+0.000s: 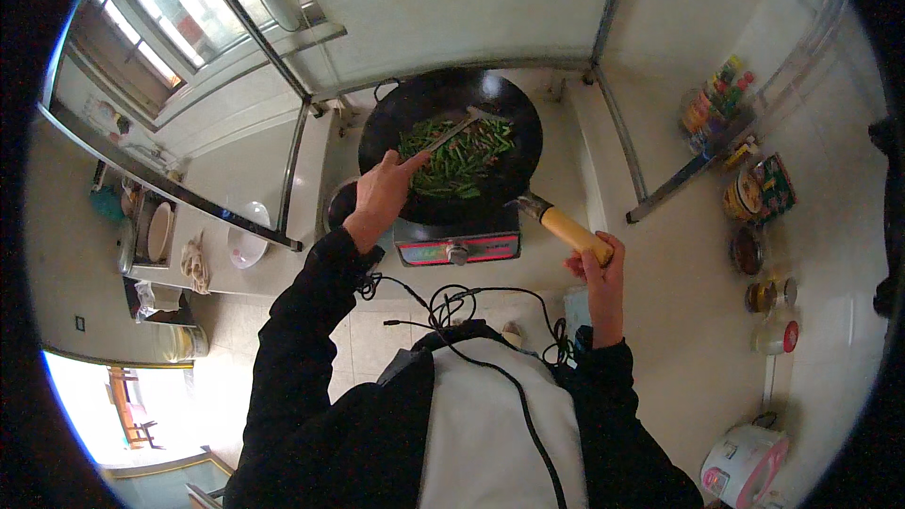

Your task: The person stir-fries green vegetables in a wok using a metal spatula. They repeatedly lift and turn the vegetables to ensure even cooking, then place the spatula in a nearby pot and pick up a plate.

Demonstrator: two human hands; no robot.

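Observation:
A large black wok sits on a small stove with a knob and a red-edged front panel. Cut green vegetables, mixed with small brownish pieces, lie in the wok. My left hand grips the handle of a metal spatula; the spatula's blade rests at the far edge of the vegetables. With my right hand I hold the end of the wok's wooden handle, which points to the lower right.
Framed glass panels flank the wok. On the left counter are a white bowl, a cloth and a sink holding a basin. Jars, bottles and a white-and-pink appliance line the right. Black cables hang before my chest.

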